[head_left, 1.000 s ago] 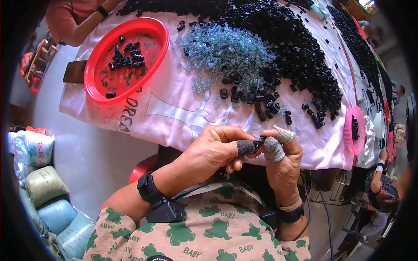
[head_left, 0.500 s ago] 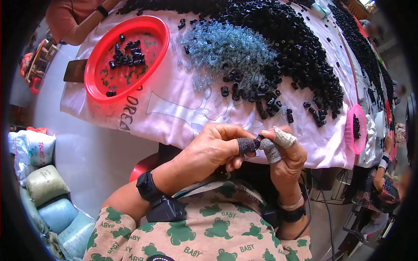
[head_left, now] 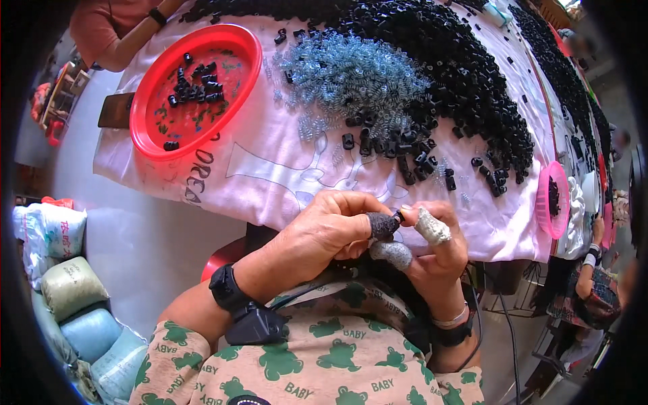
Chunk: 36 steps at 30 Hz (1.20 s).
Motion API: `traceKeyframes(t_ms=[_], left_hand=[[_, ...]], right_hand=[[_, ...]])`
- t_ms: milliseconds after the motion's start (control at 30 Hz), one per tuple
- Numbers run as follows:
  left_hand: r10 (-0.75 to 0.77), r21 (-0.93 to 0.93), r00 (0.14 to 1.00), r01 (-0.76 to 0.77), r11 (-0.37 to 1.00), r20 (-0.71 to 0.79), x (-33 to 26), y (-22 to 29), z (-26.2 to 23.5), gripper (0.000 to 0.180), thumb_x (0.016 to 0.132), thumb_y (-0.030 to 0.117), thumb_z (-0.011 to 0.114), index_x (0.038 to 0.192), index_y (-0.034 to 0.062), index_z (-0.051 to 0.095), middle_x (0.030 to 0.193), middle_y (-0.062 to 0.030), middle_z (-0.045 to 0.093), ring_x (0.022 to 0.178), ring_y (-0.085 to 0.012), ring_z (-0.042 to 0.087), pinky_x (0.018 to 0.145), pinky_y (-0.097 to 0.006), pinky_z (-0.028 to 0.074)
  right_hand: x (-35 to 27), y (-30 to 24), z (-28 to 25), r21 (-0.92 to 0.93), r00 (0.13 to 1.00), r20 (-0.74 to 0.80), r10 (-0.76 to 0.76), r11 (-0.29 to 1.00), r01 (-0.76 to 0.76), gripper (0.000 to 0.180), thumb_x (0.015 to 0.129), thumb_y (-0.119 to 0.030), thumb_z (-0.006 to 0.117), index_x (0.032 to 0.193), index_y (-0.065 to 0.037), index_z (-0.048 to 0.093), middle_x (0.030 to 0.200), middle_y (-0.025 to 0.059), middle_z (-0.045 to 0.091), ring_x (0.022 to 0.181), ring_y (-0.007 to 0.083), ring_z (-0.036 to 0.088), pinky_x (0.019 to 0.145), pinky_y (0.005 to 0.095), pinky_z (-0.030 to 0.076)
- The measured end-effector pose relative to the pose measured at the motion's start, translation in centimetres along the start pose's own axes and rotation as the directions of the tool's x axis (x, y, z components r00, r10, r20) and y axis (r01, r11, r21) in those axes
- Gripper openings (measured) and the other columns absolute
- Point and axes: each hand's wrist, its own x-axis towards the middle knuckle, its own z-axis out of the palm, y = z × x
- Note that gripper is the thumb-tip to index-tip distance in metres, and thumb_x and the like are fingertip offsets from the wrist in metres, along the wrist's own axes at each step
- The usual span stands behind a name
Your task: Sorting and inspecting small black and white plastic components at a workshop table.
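Pink cloth (head_left: 263, 204) is covering the worktable, its near edge running behind the person's hands. Left hand (head_left: 334, 226) is closing its fingers and dark-wrapped thumb around a small black part (head_left: 398, 217), which is poking out toward two o'clock. Right hand (head_left: 439, 251) is bending in from four o'clock, one bare fingertip meeting that part; whether it is gripping or only touching, I cannot tell.

Compared with half a second ago, the light grey wrap (head_left: 391, 255) is sitting lower, tucked below the left thumb rather than beside the part, and the whitish wrap (head_left: 433, 227) is lying lower and nearer the left hand. Left hand is keeping nearly the same spot. Its dark wrap (head_left: 382, 227) is partly hiding the part.

Beyond the hands, loose black pieces (head_left: 420, 164) are lying near twelve o'clock, with pale springs (head_left: 354, 74) heaping up behind them. Toward one o'clock a large black pile (head_left: 466, 81) is spreading. A red tray (head_left: 254, 81) is resting at ten o'clock, holding some black pieces, and a pink basket (head_left: 544, 202) is standing between two and three. Stuffed sacks (head_left: 73, 289) are leaning together on the floor toward half past eight.
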Motion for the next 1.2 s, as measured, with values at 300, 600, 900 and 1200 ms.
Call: traceKeyframes(t_ms=[300, 600, 900, 1200], left_hand=[[-0.002, 0.062, 1.0, 0.003, 0.998, -0.018, -0.4, 0.2, 0.5, 0.016, 0.088, 0.016, 0.064, 0.1, 0.0042, 0.065, 0.069, 0.0076, 0.052, 0.055, 0.0007, 0.04, 0.049, -0.016, 0.028], [0.109, 0.221, 0.993, -0.097, 0.97, -0.044, -0.4, 0.2, 1.1, 0.017, 0.087, 0.014, 0.062, 0.099, 0.0042, 0.067, 0.07, 0.0073, 0.053, 0.056, 0.0007, 0.039, 0.049, -0.017, 0.028], [0.051, 0.106, 0.997, -0.045, 0.993, -0.056, -0.2, 0.0, 0.4, 0.017, 0.084, 0.012, 0.061, 0.098, 0.0026, 0.065, 0.068, 0.0063, 0.051, 0.055, -0.0004, 0.039, 0.049, -0.018, 0.028], [0.243, 0.416, 0.97, -0.217, 0.883, -0.009, 0.3, -1.2, 0.2, 0.022, 0.088, 0.01, 0.057, 0.104, -0.0021, 0.064, 0.089, 0.0002, 0.058, 0.069, -0.0028, 0.05, 0.061, -0.019, 0.041]], right_hand=[[0.2, -0.2, 0.2, -0.169, 0.996, -0.029, -0.09, 0.982, 0.084, 0.048, 0.061, 0.001, 0.08, 0.107, -0.003, 0.065, 0.094, 0.0102, 0.058, 0.078, 0.0233, 0.062, 0.064, 0.0305, 0.053], [0.1, -0.3, 0.4, -0.184, 0.994, -0.002, -0.109, 0.977, 0.107, 0.049, 0.061, 0.001, 0.079, 0.107, -0.002, 0.063, 0.091, 0.0094, 0.056, 0.077, 0.0239, 0.061, 0.064, 0.0317, 0.053], [0.3, -0.3, 0.8, -0.185, 0.997, -0.012, -0.078, 0.98, 0.075, 0.052, 0.06, 0.0, 0.08, 0.108, -0.002, 0.062, 0.094, 0.0106, 0.059, 0.077, 0.0254, 0.061, 0.063, 0.0331, 0.051], [0.2, 0.1, 0.1, -0.331, 0.993, 0.031, -0.117, 0.936, 0.121, 0.048, 0.059, -0.001, 0.078, 0.104, -0.001, 0.063, 0.083, 0.0099, 0.06, 0.072, 0.0266, 0.06, 0.06, 0.0348, 0.049]])
